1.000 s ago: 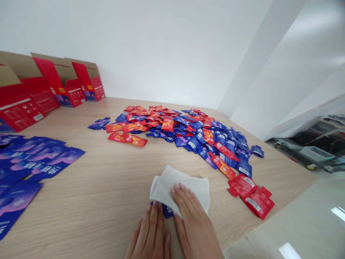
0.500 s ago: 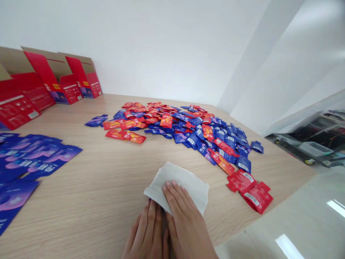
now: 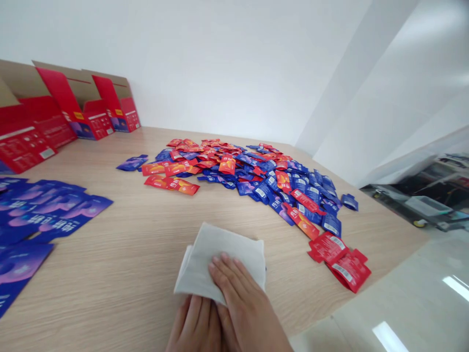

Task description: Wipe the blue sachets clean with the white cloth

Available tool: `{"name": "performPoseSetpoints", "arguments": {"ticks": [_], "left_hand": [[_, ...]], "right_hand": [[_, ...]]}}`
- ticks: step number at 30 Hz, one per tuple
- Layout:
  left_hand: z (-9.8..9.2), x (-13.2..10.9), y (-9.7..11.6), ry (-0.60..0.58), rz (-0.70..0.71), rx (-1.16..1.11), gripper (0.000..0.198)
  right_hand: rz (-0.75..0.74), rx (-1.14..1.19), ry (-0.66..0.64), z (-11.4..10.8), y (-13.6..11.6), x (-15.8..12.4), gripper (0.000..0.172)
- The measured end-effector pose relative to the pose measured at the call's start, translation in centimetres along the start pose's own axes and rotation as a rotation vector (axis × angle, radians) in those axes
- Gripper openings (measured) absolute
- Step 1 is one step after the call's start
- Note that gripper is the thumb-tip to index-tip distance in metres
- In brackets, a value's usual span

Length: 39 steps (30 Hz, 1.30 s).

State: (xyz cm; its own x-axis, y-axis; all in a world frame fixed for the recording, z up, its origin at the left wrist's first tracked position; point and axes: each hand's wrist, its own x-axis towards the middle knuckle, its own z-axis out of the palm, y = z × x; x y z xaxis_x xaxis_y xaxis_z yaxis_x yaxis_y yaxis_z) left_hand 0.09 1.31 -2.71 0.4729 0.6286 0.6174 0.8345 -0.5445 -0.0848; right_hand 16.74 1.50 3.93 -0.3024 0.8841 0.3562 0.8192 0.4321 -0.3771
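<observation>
A folded white wipe (image 3: 216,261) lies on the light wood table (image 3: 110,274), close to my side of it. My right hand (image 3: 238,293) rests on top of the wipe with its fingers flat. My left hand (image 3: 194,325) sits beside it, pressing the wipe's lower edge. Only a sliver of something dark shows at the wipe's right edge, too small to tell what it is. A heap of red and blue sachets (image 3: 252,176) lies beyond both hands, and the nearest loose red sachets (image 3: 339,259) are to the right.
Rows of blue sachets (image 3: 47,215) overlap on the table's left side. Open red cartons (image 3: 84,107) stand along the far left wall. The table's right edge drops to a glossy pale surface (image 3: 403,298). Beyond it, a plastic tub (image 3: 427,205) sits behind a transparent panel.
The wipe and both hands have slid left across the table. The blue sachet visible under the wipe a second ago is now covered.
</observation>
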Motion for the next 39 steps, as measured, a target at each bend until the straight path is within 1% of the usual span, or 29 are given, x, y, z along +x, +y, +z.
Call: {"name": "performPoseSetpoints", "arguments": {"ticks": [1,3,7,9,10,12,14,16,17,18,20,21,24,26,27,29,30,32,33,34,35,36,39], "left_hand": [[0.0,-0.1,0.0,-0.005,0.012,0.005,0.069],[-0.2,0.2,-0.1,0.010,0.021,0.036,0.063],[-1.1,1.7,-0.3,0.058,0.050,0.070,0.057],[-1.4,2.2,-0.4,0.055,0.085,0.072,0.055],[-1.4,2.2,-0.5,0.055,0.098,0.078,0.055],[-1.2,1.9,-0.8,0.040,0.099,0.096,0.053],[-0.8,1.1,-1.2,0.024,0.136,0.102,0.048],[-0.5,0.4,-1.7,0.005,0.208,0.091,0.041],[-0.4,0.2,-1.8,0.000,0.238,0.084,0.039],[-0.5,0.1,-1.9,-0.004,0.239,0.085,0.038],[-0.8,0.4,-1.7,-0.013,0.185,0.098,0.042],[-1.1,0.8,-1.4,-0.010,0.150,0.106,0.046],[-1.9,2.0,-0.6,0.008,0.117,0.095,0.053],[-2.2,2.4,-0.3,0.005,0.106,0.075,0.054],[-2.3,2.4,-0.3,-0.001,0.101,0.070,0.054],[-2.2,2.0,-0.5,-0.002,0.095,0.078,0.055],[-2.0,1.7,-0.7,-0.001,0.115,0.081,0.054],[-1.6,0.9,-1.1,-0.018,0.170,0.070,0.049],[-1.5,0.5,-1.4,-0.031,0.194,0.058,0.047],[-1.3,0.3,-1.5,-0.044,0.213,0.045,0.046],[-1.3,0.3,-1.6,-0.051,0.212,0.039,0.046],[-1.4,0.4,-1.6,-0.051,0.192,0.042,0.047],[-2.0,1.4,-1.1,-0.027,0.127,0.067,0.055]], "right_hand": [[-0.011,-0.019,-0.040,0.2,-0.1,0.2,0.060],[0.074,-0.075,-0.045,0.1,0.7,0.1,0.060],[0.289,-0.148,0.062,-1.7,4.0,-1.8,0.050],[0.360,-0.176,0.121,-2.4,4.9,-2.4,0.049],[0.379,-0.181,0.148,-2.5,4.9,-2.5,0.049],[0.346,-0.148,0.160,-2.1,3.7,-2.2,0.050],[0.203,-0.072,0.102,-1.1,1.8,-1.3,0.055],[0.036,-0.020,0.016,0.0,0.1,-0.4,0.062],[-0.008,-0.013,-0.016,0.4,-0.4,-0.1,0.063],[-0.016,-0.020,-0.027,0.6,-0.5,0.0,0.064],[0.055,-0.062,0.001,0.4,0.4,-0.3,0.061],[0.109,-0.085,0.026,0.0,1.2,-0.7,0.058],[0.282,-0.139,0.102,-1.6,3.7,-2.2,0.050],[0.365,-0.146,0.134,-2.4,4.3,-2.6,0.048],[0.387,-0.137,0.147,-2.6,4.0,-2.6,0.048],[0.357,-0.092,0.149,-2.3,2.7,-2.0,0.049],[0.299,-0.060,0.128,-2.0,1.7,-1.5,0.050],[0.128,-0.004,0.045,-1.1,-0.3,-0.4,0.053],[0.053,0.011,-0.002,-0.7,-1.0,0.0,0.056],[0.008,0.013,-0.038,-0.4,-1.4,0.4,0.057],[0.002,0.001,-0.056,-0.2,-1.5,0.5,0.058],[0.031,-0.024,-0.051,-0.2,-1.2,0.5,0.058],[0.190,-0.117,0.019,-0.9,1.2,-0.8,0.053]]}}
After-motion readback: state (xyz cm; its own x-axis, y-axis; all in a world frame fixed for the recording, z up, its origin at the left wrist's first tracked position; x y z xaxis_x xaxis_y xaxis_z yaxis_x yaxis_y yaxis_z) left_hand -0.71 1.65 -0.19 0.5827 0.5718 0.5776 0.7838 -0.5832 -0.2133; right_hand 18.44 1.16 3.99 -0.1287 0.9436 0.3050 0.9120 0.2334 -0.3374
